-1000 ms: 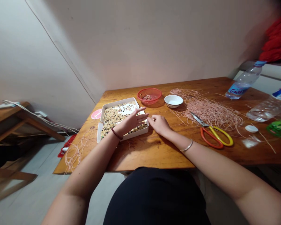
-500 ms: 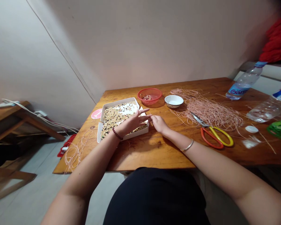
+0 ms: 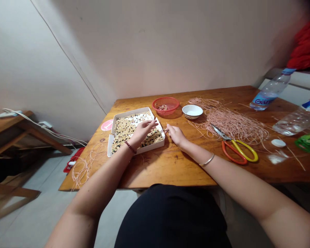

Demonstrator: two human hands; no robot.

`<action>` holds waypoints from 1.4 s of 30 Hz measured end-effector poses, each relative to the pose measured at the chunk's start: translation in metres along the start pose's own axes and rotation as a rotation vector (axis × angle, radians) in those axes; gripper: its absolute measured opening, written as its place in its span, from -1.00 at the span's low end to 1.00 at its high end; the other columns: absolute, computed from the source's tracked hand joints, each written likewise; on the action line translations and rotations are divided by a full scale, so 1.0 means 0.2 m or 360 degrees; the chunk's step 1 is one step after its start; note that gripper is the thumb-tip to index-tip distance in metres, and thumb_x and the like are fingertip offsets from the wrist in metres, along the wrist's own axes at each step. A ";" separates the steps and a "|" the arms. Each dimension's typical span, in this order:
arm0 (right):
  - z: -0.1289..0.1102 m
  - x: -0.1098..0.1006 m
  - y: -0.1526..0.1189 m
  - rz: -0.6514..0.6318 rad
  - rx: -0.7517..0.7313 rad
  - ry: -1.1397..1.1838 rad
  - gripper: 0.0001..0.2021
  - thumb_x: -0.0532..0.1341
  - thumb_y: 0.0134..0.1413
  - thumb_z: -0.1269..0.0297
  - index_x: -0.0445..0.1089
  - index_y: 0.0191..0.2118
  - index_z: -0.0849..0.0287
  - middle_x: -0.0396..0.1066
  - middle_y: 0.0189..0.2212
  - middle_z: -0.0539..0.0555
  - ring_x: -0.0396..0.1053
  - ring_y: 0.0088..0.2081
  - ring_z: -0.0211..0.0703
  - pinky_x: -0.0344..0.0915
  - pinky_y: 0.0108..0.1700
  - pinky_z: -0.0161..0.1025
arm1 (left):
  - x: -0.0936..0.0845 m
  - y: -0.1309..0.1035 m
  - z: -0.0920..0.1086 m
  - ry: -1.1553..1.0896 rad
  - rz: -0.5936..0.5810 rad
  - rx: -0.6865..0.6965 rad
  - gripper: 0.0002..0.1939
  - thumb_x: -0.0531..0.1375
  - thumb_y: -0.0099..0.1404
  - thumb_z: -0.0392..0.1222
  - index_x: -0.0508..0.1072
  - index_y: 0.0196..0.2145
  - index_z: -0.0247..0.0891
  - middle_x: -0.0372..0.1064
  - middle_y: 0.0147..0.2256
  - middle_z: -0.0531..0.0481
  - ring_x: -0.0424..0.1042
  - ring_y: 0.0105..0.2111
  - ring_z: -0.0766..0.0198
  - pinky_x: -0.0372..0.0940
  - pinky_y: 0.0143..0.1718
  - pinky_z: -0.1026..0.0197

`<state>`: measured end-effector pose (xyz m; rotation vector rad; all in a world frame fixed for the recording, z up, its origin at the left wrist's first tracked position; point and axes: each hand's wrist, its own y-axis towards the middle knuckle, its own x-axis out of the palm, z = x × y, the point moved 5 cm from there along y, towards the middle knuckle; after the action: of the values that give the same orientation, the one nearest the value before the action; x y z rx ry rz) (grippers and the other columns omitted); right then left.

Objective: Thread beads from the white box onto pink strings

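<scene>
A shallow white box tray [image 3: 158, 147] holds many small tan, black and green beads. Over its right part is my left hand [image 3: 142, 131], wearing a dark red bead bracelet. Its fingers are drawn together near the tips; whatever lies between them is too small to make out. Just beyond the tray's right edge, my right hand [image 3: 176, 135], with a silver bangle on the wrist, pinches a small tan strand [image 3: 166, 130]. A narrow gap separates the two hands.
Behind the tray stand a red mesh basket [image 3: 165, 112] with short strands inside and a white bowl [image 3: 192, 111]. To the right lie a pile of pink cord [image 3: 235, 120], scissors [image 3: 232, 142] and plastic bottles [image 3: 271, 90]. Loose cord [image 3: 81, 168] hangs over the left edge.
My left hand has pulled back leftward from my right hand, and its spread fingers have drawn together over the tray. My right hand has stayed nearly in place.
</scene>
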<state>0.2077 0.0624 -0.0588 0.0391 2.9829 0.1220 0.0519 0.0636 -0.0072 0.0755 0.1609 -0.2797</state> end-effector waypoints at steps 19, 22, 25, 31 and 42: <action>-0.05 0.05 -0.05 -0.0261 0.0192 0.0465 -0.41 -0.02 0.05 -0.26 0.35 -0.41 0.26 0.03 -0.77 -0.11 -0.12 -0.73 -0.41 -0.16 -0.66 -0.36 | 0.02 0.02 0.00 0.0707 -0.0050 0.0406 -0.58 0.12 0.21 0.14 0.51 -0.35 -0.31 0.49 -0.34 -0.08 0.42 -0.34 0.25 0.26 -0.27 0.24; -0.05 0.05 -0.05 -0.0307 0.0228 0.0524 -0.40 -0.02 0.05 -0.26 0.38 -0.40 0.27 0.04 -0.75 -0.11 -0.15 -0.74 -0.43 -0.21 -0.68 -0.36 | 0.02 0.02 0.00 0.0649 -0.0037 0.0422 -0.60 0.13 0.21 0.13 0.50 -0.34 -0.30 0.49 -0.33 -0.08 0.42 -0.33 0.25 0.27 -0.26 0.24; -0.05 0.05 -0.06 -0.0362 0.0282 0.0607 -0.40 -0.02 0.05 -0.26 0.37 -0.39 0.27 0.04 -0.73 -0.12 -0.18 -0.76 -0.45 -0.26 -0.69 -0.37 | 0.02 0.03 -0.01 0.0585 -0.0017 0.0404 -0.61 0.16 0.18 0.13 0.49 -0.35 -0.30 0.49 -0.34 -0.09 0.42 -0.32 0.24 0.28 -0.25 0.22; -0.04 0.05 -0.06 -0.0383 0.0331 0.0664 -0.42 -0.02 0.05 -0.26 0.35 -0.44 0.25 0.02 -0.74 -0.12 -0.21 -0.76 -0.46 -0.31 -0.70 -0.38 | 0.01 0.02 -0.01 0.0490 0.0055 0.0355 -0.58 0.19 0.12 0.16 0.48 -0.34 -0.29 0.48 -0.33 -0.09 0.42 -0.31 0.22 0.28 -0.22 0.20; -0.05 0.05 -0.05 -0.0307 0.0259 0.0553 -0.61 0.22 -0.06 -0.05 0.32 -0.48 0.25 0.00 -0.73 -0.16 -0.18 -0.74 -0.48 -0.29 -0.68 -0.38 | -0.01 0.02 0.01 0.0515 0.0106 0.0354 -0.60 0.16 0.16 0.14 0.46 -0.35 -0.30 0.46 -0.34 -0.09 0.41 -0.31 0.22 0.27 -0.23 0.19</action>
<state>0.1962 0.0513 -0.0503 -0.2787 3.3119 -0.1533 0.0516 0.0670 -0.0056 0.3470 0.4478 -0.2163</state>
